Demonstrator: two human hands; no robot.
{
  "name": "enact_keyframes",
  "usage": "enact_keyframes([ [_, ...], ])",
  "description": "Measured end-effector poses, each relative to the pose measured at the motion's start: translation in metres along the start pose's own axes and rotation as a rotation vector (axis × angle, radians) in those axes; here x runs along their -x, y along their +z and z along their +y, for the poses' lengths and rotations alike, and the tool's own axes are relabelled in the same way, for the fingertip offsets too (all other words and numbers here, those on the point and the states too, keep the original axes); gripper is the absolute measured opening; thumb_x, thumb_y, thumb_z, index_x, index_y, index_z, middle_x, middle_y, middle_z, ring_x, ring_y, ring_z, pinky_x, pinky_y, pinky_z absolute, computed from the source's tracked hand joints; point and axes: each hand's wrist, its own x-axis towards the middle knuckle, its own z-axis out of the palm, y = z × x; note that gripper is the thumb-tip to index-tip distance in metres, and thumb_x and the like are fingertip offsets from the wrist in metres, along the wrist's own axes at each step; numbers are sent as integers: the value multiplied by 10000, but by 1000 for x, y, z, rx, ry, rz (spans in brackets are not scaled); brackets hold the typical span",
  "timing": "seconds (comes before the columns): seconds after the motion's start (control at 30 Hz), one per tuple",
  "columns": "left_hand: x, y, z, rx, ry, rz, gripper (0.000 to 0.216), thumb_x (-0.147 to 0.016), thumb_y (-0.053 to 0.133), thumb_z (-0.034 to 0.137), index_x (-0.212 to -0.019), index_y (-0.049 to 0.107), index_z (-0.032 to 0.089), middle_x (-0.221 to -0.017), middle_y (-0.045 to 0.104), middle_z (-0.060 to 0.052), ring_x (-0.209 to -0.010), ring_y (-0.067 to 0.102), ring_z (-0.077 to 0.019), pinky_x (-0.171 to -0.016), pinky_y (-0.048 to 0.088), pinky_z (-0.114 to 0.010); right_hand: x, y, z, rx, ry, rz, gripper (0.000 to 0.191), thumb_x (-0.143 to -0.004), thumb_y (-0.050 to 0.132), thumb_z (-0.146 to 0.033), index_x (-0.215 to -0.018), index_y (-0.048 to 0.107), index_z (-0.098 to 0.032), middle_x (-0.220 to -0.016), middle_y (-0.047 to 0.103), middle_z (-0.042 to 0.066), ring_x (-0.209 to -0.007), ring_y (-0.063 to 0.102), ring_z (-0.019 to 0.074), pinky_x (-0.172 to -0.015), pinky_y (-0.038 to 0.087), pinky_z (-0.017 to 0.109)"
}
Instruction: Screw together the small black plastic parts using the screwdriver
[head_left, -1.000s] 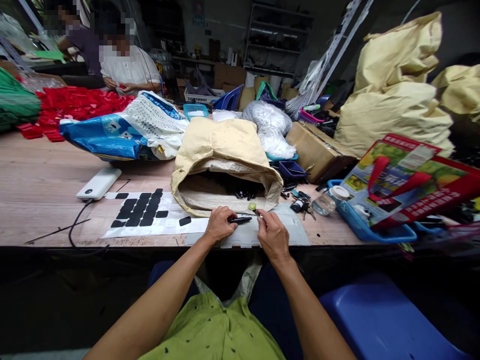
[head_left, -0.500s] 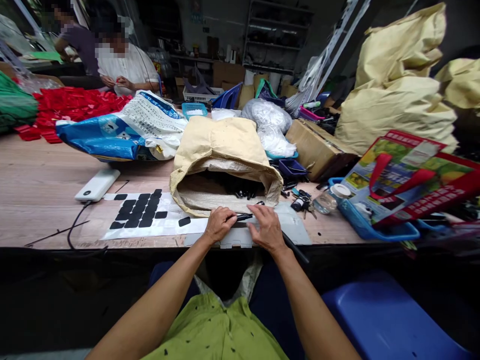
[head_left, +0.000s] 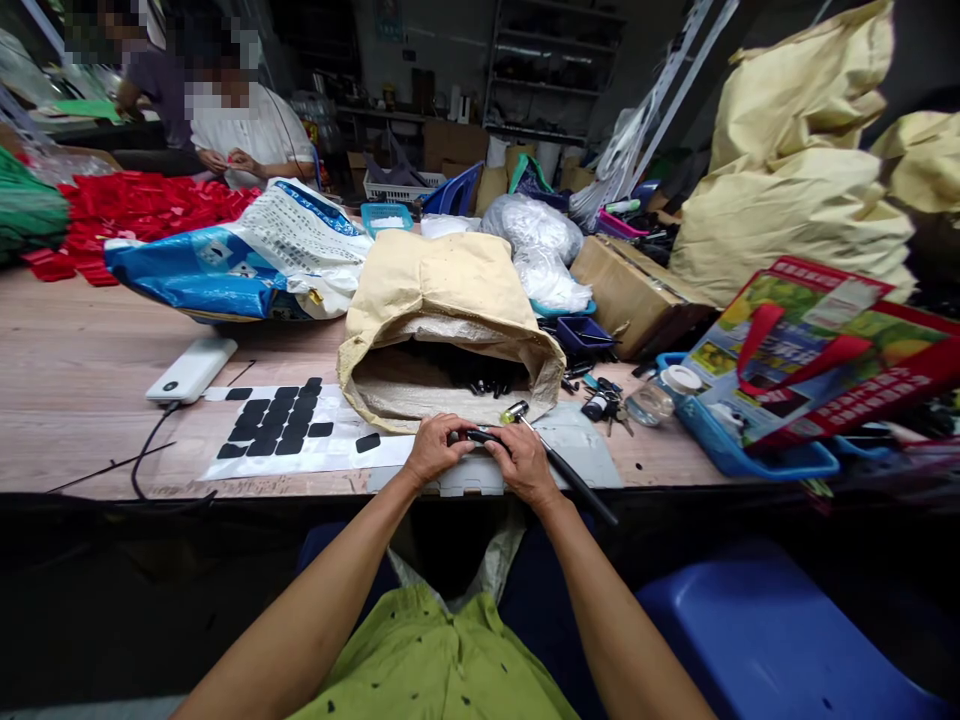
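Observation:
Both my hands meet over the front edge of the table, before the mouth of a beige woven sack. My left hand is closed around one end of a slim black tube-like piece, whose exact kind I cannot make out. The fingers of my right hand pinch its other end. Beside my right hand lies a small hammer with a black handle and a shiny, yellowish head, its handle jutting past the table edge. Dark small pieces show inside the sack.
Left of the sack is a white sheet with black rounded stickers, plus a white power bank on a cable. A blue-white bag and red pieces lie behind. Rightward are a jar and blue basket. Co-workers sit far left.
My right hand's spread fingers have closed on the black piece. The hammer's head, mostly covered by that hand before, now shows.

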Motion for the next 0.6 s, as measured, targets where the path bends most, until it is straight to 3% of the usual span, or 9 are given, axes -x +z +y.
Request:
enact_keyframes([
  [0.23, 0, 0, 0, 52, 8, 2, 166, -812, 774, 297, -964, 791, 232, -914, 766, -29, -886, 661, -200, -897, 466, -342, 2, -1, -1, -15, -12, -5, 240, -1010, 525, -355, -1093, 705, -220, -977, 716, 55, -963, 588, 228, -888, 422, 366],
  [0.47, -1, -5, -2, 169, 60, -64, 237, -917, 609, 291, -1040, 802, 227, -953, 775, -52, -909, 671, -207, -891, 483, -340, 1, -4, -2, -87, -8, -3, 254, -1015, 498, -352, -1095, 703, -225, -985, 712, 59, -945, 586, 224, -880, 439, 362],
  [0.6, -2, -4, -5, 172, 74, -49, 231, -916, 604, 269, -1017, 809, 234, -944, 773, -47, -886, 669, -200, -870, 486, -334, 2, -1, 0, -64, -22, -2, 253, -1017, 497, -357, -1069, 707, -226, -946, 701, 57, -912, 572, 225, -860, 435, 363],
])
